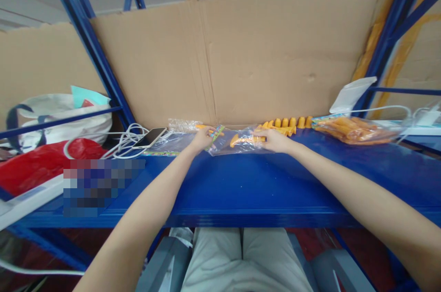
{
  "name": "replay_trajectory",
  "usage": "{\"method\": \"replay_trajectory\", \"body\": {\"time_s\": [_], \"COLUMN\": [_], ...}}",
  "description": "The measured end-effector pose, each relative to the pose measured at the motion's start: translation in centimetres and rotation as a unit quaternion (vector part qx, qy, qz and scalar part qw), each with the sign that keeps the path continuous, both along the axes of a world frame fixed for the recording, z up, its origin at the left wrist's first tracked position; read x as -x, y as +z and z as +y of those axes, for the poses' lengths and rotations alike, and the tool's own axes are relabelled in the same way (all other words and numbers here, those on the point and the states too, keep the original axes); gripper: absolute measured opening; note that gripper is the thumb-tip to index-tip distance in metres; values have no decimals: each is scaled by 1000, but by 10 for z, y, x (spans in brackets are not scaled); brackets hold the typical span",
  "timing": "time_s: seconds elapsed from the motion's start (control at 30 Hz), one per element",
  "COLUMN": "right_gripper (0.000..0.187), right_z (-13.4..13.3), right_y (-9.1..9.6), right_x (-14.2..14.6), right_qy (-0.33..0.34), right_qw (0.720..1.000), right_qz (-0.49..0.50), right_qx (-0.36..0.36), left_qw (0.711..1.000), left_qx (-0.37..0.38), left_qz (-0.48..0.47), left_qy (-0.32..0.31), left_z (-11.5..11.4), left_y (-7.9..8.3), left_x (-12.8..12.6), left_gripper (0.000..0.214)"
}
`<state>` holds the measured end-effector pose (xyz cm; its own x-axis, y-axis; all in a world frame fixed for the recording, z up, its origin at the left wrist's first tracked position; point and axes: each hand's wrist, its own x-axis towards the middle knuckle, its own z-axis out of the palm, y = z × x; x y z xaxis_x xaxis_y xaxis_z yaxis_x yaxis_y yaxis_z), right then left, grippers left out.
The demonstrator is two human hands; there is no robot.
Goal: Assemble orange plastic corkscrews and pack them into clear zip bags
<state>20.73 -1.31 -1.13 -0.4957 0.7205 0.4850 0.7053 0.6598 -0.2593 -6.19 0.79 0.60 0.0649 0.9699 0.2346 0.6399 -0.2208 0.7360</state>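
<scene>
My left hand (pixel 200 140) is closed on the colourful header edge of a clear plastic bag (pixel 223 147) at the middle of the blue shelf. An orange stick-like piece shows by its fingertips. My right hand (pixel 275 140) is closed at the bag's other side, its fingers on an orange plastic toy piece (pixel 260 138). The flared end of an orange piece (pixel 234 140) shows at the bag; whether it lies inside or on top, I cannot tell. Behind my right hand stands a row of orange cup-shaped parts (pixel 292 122), with curved orange pieces in front.
More clear bags (pixel 168 143) lie left of my left hand, beside a phone (pixel 150 137) and white cables (pixel 129 140). A filled bag of orange parts (pixel 358 129) lies right. Cardboard (pixel 275 53) walls the back; a red bag (pixel 51 159) sits far left.
</scene>
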Motion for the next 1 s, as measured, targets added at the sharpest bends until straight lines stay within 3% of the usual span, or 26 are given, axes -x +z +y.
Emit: {"method": "replay_trajectory", "body": {"time_s": [0.1, 0.3, 0.4, 0.5, 0.63, 0.77, 1.0], "right_gripper": [34, 28, 31, 37, 33, 35, 44], "right_z": [4, 10, 11, 9, 6, 8, 12], "right_y": [1, 1, 1, 2, 4, 6, 11], "right_x": [-6, -13, -13, -10, -7, -11, -5], "right_qy": [4, 55, 28, -2, 21, 61, 46], "right_qw": [1000, 995, 992, 979, 945, 930, 946], "right_qz": [5, 45, 81, 109, 170, 204, 171], "right_qx": [22, 72, 95, 170, 280, 298, 270], "left_qw": [997, 962, 944, 935, 933, 934, 922], "left_qx": [31, 132, 151, 158, 152, 154, 160], "left_qz": [-63, -228, -281, -310, -323, -321, -350], "left_qy": [-15, -75, -85, -75, -49, -41, -43], "left_z": [0, -5, -6, -4, -2, -2, -6], "left_y": [-11, -22, -24, -24, -23, -20, -15], "left_x": [-14, -34, -37, -36, -32, -27, -29], "left_gripper": [23, 52, 58, 58, 48, 42, 40]}}
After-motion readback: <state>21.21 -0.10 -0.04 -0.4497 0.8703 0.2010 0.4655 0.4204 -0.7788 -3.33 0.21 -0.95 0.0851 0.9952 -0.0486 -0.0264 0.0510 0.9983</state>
